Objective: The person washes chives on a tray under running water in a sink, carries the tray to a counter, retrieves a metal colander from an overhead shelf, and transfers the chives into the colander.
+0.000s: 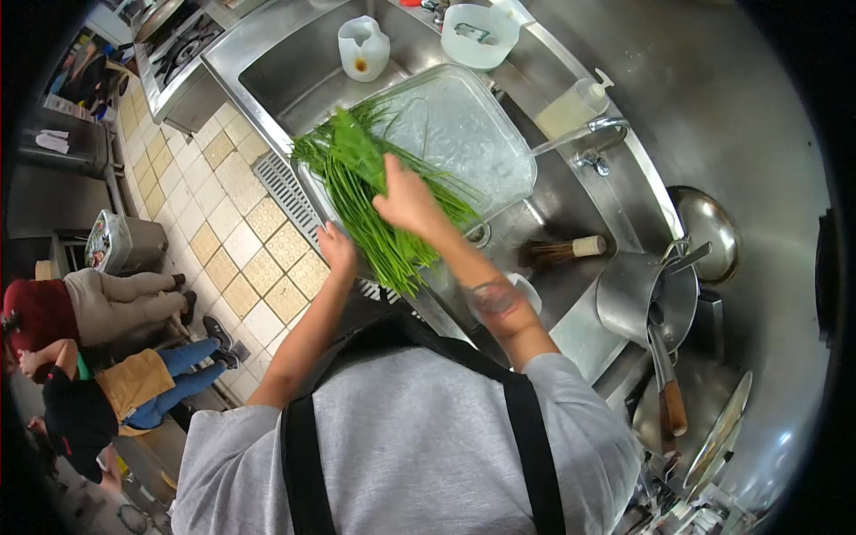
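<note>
A clear plastic tub (522, 147) of water rests across the sink. Long green garlic chives (392, 254) lie in a heap over its near left side, several hanging past the rim. My right hand (408, 198) is closed around a bunch of chives above the heap; the bunch's upper end (355, 147) is smeared by motion. At the tub's left edge, my left hand (336, 248) is closed at the rim beside the chives, its fingers partly hidden. Water runs from the faucet (596, 132) into the tub.
A cut white jug (364, 49) stands in the far basin, with a white container (480, 37) behind the tub. A soap pump bottle (572, 105), a brush (566, 250) and a metal pot (629, 294) are to the right. Two people (143, 383) stand at far left.
</note>
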Action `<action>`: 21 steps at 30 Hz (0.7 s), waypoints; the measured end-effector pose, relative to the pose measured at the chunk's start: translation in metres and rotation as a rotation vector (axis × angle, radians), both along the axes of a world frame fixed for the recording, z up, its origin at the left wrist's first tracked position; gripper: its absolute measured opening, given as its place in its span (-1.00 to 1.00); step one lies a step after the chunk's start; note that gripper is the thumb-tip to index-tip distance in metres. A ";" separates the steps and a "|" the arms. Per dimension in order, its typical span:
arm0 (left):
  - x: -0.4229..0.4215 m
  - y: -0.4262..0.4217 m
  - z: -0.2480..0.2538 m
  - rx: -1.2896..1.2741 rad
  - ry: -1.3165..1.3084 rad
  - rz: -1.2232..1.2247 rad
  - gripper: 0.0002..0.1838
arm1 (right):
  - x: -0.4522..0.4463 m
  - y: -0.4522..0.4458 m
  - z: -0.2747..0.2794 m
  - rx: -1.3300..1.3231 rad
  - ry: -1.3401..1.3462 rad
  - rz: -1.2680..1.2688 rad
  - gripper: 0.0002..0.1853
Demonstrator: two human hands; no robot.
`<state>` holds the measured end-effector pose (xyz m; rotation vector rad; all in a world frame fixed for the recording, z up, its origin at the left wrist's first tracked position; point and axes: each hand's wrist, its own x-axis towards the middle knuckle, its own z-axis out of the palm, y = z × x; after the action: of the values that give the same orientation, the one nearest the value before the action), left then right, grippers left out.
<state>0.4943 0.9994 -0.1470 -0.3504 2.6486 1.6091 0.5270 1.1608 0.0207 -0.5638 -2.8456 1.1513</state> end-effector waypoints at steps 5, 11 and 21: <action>-0.001 -0.003 0.005 0.015 -0.085 -0.051 -0.58 | 0.009 -0.045 -0.017 0.135 -0.154 0.040 -0.10; -0.003 -0.007 -0.013 0.008 -0.046 -0.054 -0.59 | 0.010 -0.012 -0.014 0.136 -0.236 0.235 -0.06; 0.001 0.001 0.008 -0.006 -0.008 -0.016 -0.66 | 0.025 0.062 -0.064 0.252 -0.275 0.117 0.07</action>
<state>0.4953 0.9999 -0.1388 -0.3337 2.6440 1.5920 0.5516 1.2228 -0.0435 -0.5878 -3.2290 0.7590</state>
